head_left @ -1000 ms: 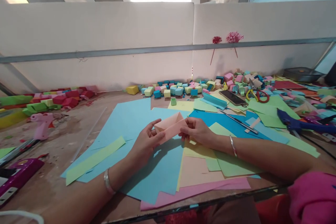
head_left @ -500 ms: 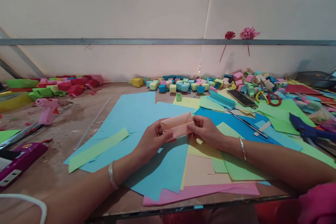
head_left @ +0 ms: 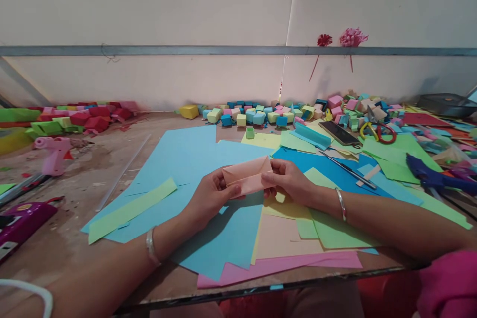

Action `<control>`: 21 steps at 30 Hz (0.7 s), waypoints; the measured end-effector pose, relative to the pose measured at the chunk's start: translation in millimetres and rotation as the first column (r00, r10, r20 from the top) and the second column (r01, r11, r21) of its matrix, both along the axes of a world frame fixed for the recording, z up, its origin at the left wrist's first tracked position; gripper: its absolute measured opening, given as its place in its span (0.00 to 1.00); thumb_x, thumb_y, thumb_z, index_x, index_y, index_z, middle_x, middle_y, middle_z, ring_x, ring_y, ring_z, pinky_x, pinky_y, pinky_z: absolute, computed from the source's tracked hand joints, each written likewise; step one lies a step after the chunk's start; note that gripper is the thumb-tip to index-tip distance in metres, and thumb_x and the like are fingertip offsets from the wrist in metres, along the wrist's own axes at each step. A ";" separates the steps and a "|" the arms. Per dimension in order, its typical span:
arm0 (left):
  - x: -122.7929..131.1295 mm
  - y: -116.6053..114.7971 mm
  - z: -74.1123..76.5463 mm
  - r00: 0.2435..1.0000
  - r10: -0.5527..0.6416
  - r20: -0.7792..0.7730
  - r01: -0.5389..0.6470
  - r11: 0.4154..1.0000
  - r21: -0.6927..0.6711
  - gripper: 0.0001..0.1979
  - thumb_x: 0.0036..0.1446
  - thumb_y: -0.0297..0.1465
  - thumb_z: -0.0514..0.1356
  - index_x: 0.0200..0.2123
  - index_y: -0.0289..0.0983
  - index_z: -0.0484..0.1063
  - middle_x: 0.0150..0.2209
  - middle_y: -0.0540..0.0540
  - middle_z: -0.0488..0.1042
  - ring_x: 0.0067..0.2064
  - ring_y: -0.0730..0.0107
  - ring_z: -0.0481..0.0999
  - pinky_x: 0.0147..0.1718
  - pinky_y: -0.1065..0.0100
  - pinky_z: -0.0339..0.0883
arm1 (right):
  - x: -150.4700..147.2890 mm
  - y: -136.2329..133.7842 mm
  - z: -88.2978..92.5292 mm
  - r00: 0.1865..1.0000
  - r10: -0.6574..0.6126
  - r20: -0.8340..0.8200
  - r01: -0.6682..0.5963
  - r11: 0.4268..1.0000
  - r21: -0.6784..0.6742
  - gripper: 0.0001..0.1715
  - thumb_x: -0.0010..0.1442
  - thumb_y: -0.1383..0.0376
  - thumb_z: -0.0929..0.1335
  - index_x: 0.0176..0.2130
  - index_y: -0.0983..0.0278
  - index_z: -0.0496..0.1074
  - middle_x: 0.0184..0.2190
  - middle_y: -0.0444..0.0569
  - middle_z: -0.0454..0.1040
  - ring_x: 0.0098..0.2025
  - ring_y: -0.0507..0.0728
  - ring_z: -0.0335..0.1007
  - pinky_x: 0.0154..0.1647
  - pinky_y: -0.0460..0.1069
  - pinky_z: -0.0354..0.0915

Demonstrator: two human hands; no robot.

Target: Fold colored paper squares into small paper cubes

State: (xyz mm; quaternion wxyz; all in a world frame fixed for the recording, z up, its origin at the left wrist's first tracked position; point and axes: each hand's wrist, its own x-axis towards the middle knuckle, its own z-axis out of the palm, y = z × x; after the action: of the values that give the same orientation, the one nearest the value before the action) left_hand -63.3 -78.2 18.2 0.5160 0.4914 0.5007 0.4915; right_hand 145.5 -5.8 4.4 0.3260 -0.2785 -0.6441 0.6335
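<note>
A small piece of folded peach paper is held up between both hands, its folded sides forming a shallow open shape. My left hand pinches its left end, thumb in front and fingers behind. At the other end my right hand grips it the same way, with the thumb on the front fold. Below the hands lie light blue paper sheets and a pale green paper strip. A darker blue sheet and a silver pen lie beyond my right hand.
Along the wall sit many small paper cubes. A pink glue gun and purple extension socket are at left. On the right lie a phone, scissors and a blue glue gun. Pink paper overlaps the table's front edge.
The view has tipped down and turned slightly right, so everything appears a little higher and further left. Both hands keep their hold on the peach paper, nearly unmoved.
</note>
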 end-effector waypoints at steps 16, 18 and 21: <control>-1.2 -2.2 8.0 0.993 -0.081 0.080 0.091 0.989 -0.121 0.17 0.50 0.30 0.66 0.45 0.34 0.77 0.35 0.40 0.81 0.29 0.63 0.81 0.26 0.68 0.75 | 1.7 0.8 3.0 0.996 -0.003 -0.087 -0.005 0.995 -0.099 0.13 0.48 0.66 0.70 0.37 0.65 0.78 0.21 0.43 0.74 0.21 0.50 0.72 0.17 0.42 0.61; -3.7 0.2 8.8 0.986 -0.049 0.157 0.075 0.984 -0.160 0.15 0.49 0.28 0.66 0.43 0.33 0.78 0.37 0.40 0.81 0.30 0.64 0.81 0.27 0.69 0.76 | 1.9 2.5 2.3 0.993 0.008 -0.117 -0.031 0.980 -0.198 0.14 0.48 0.65 0.71 0.37 0.66 0.79 0.23 0.46 0.76 0.22 0.51 0.74 0.17 0.41 0.61; -6.1 2.5 11.8 0.975 -0.007 0.224 0.048 0.983 -0.179 0.11 0.48 0.26 0.65 0.38 0.32 0.79 0.39 0.38 0.81 0.33 0.61 0.82 0.30 0.69 0.76 | 1.9 5.7 1.4 0.988 -0.018 -0.155 -0.031 0.951 -0.308 0.13 0.46 0.65 0.73 0.35 0.66 0.80 0.22 0.49 0.77 0.22 0.53 0.75 0.18 0.42 0.64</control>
State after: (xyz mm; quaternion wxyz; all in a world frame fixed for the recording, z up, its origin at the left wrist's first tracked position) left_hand -69.5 -75.7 30.0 0.6185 0.3905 0.4760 0.4882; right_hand 147.3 -0.1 5.7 0.3255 -0.2736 -0.5102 0.7476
